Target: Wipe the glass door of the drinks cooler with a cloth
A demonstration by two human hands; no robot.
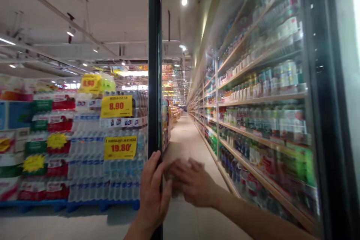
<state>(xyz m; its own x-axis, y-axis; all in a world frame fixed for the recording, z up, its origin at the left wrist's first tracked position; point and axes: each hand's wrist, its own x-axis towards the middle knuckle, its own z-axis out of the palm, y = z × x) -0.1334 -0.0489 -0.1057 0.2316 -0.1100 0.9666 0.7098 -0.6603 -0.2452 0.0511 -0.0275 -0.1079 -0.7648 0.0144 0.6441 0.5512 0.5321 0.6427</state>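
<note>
A dark-framed glass door stands in front of me, with its upright frame edge (155, 63) a little left of the middle. My left hand (153, 191) grips this edge low down, fingers up along the frame and thumb on the glass side. Just right of it, my right hand (194, 183) is at the glass, its fingers pointing left toward the frame and smeared by motion. Under those fingers is a blurred brownish cloth-like thing (174, 193), mostly covered by the hand. Its exact kind is unclear.
Through or mirrored in the glass, long shelves of bottles and cans (261, 120) line the right side of an aisle (182, 135). On the left, packs of bottled water (87, 165) are stacked on blue pallets (102, 205) with yellow price signs (116, 105). Another dark frame (323, 82) stands at right.
</note>
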